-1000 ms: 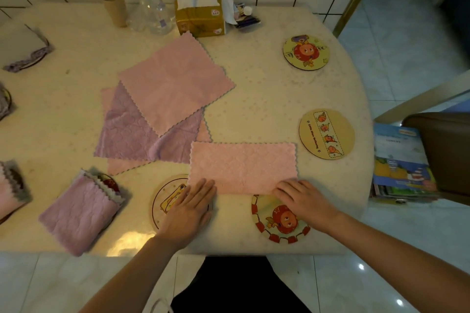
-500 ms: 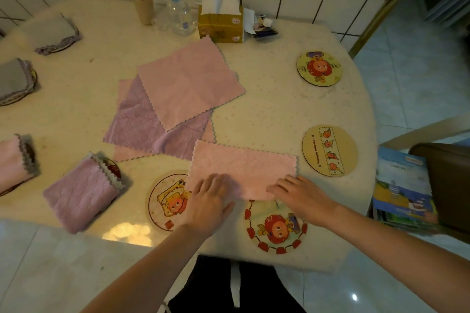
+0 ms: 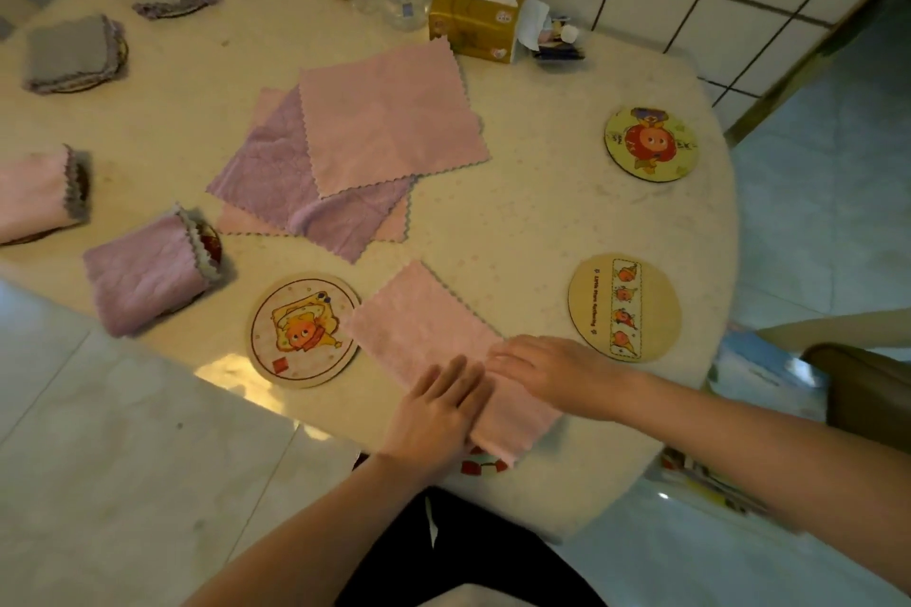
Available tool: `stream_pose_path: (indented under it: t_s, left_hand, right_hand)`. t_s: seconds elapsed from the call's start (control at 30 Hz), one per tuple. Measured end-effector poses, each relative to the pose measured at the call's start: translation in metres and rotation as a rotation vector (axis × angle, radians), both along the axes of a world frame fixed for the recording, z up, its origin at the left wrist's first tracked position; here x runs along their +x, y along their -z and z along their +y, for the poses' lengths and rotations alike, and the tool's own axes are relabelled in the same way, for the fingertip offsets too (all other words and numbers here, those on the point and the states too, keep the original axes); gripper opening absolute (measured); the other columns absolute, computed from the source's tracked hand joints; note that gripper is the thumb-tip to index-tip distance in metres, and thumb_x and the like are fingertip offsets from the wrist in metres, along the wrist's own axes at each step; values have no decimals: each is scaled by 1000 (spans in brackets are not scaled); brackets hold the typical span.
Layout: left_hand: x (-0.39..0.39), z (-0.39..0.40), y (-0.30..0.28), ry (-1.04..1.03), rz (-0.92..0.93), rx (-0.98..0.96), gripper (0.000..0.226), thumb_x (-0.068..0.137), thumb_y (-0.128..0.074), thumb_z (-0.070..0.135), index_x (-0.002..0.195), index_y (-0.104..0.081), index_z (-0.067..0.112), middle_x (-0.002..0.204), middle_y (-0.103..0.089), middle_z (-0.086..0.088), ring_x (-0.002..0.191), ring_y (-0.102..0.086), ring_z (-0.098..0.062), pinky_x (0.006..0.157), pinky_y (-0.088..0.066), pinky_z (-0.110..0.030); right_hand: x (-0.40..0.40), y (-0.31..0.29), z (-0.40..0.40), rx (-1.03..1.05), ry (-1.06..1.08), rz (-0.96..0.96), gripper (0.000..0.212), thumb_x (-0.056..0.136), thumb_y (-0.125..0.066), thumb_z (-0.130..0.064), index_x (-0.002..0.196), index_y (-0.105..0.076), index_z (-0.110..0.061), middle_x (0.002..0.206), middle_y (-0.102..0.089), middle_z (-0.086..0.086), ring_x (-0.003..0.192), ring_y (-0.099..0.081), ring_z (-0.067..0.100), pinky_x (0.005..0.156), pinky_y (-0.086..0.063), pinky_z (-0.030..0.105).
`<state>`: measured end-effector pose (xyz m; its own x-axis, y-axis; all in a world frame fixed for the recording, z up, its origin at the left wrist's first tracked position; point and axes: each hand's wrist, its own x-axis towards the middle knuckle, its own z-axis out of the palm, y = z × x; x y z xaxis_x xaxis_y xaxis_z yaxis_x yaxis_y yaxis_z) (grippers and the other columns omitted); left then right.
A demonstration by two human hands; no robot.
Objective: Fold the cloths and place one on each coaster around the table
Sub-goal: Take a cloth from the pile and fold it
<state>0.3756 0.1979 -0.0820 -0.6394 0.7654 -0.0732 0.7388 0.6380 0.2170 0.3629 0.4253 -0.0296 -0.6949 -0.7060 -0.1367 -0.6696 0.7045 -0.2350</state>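
Pink folded cloth (image 3: 434, 335) under flat left hand (image 3: 436, 414) and right hand (image 3: 552, 372), red-edged coaster (image 3: 480, 466) mostly hidden.

I see both hands flat on a folded pink cloth (image 3: 434, 335) at the table's (image 3: 542, 222) near edge: left hand (image 3: 436, 414), right hand (image 3: 552, 370). Left of the cloth lies a bare coaster (image 3: 303, 329); right of it, another coaster (image 3: 625, 308). Beyond the cloth, unfolded cloths (image 3: 365, 163) lie stacked.

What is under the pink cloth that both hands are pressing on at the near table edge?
A red-patterned coaster peeks out below the pink cloth at its near edge; the rest is covered. Left hand and right hand lie flat on top.
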Motion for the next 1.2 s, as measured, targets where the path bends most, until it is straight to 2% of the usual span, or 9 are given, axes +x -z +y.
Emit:
stream_pose_path:
  t_s: [0.1, 0.23, 0.4, 0.5, 0.57, 0.63, 0.77, 1.03, 1.2]
  left_hand:
    - [12, -8, 2, -26, 10, 15, 57, 79, -57, 47, 128, -60, 17, 132, -60, -1, 125, -53, -26, 101, -46, -44]
    - [21, -15, -1, -109, -48, 58, 49, 84, -43, 38, 124, -64, 19, 127, -64, 3, 119, -59, -19, 96, -49, -34]
    - [14, -21, -15, -301, -441, 275, 49, 91, -44, 38, 137, -50, 26, 141, -48, 11, 132, -40, -6, 112, -31, -23]
    - [0, -25, -28, -588, -713, 410, 35, 95, -47, 26, 128, -59, 26, 122, -59, 14, 113, -54, -3, 100, -43, -22]
    - [-13, -26, -36, -857, -871, 563, 26, 98, -48, 26, 106, -69, 15, 100, -70, 3, 91, -65, -13, 86, -54, -37]
    - [-29, -28, -38, -1087, -1027, 805, 29, 99, -47, 28, 96, -67, 7, 90, -69, -5, 82, -66, -18, 75, -56, -45]
    - [-52, -34, -27, -1388, -1240, 996, 34, 95, -53, 40, 107, -61, 9, 105, -67, -17, 94, -67, -34, 73, -59, -45]
    - [-56, -32, -16, -1532, -1314, 1040, 41, 94, -53, 43, 114, -58, 8, 107, -64, -17, 92, -66, -34, 67, -58, -41]
    - [-54, -27, -18, -1601, -1320, 1056, 28, 94, -53, 40, 102, -60, 14, 105, -67, -18, 91, -67, -35, 70, -59, -47]
  right_hand:
    - [-15, 18, 10, 141, -208, -46, 76, 76, -67, 0, 144, -36, -15, 147, -41, 7, 131, -44, 22, 101, -45, 35]
    - [-33, 34, 19, 249, -362, -18, 81, 81, -64, -4, 149, -22, -18, 155, -27, 4, 139, -33, 18, 105, -40, 35]
    - [-53, 39, 21, 237, -413, -133, 78, 82, -54, -6, 149, -18, -25, 156, -25, 0, 141, -26, 13, 116, -21, 43]
    - [-67, 26, 11, 116, -251, -387, 64, 81, -59, -16, 140, -39, -26, 140, -49, -7, 124, -47, 8, 113, -23, 31]
    - [-77, 20, -1, -143, -4, -480, 35, 85, -62, -29, 119, -61, -22, 105, -67, -8, 89, -63, 10, 87, -47, 28]
    - [-90, 19, -15, -369, 292, -534, 33, 84, -62, -43, 101, -69, -16, 88, -70, -2, 75, -64, 14, 68, -50, 33]
    - [-115, 31, -48, -408, 520, -507, 36, 88, -61, -30, 60, -45, -14, 57, -44, 1, 55, -40, 12, 55, -29, 33]
    - [-125, 47, -69, -221, 625, -471, 41, 90, -56, -40, 60, -36, -21, 56, -42, -3, 54, -39, 14, 52, -26, 32]
    - [-123, 48, -71, -145, 682, -393, 41, 90, -52, -48, 61, -40, -22, 57, -46, -6, 54, -44, 15, 51, -30, 31]
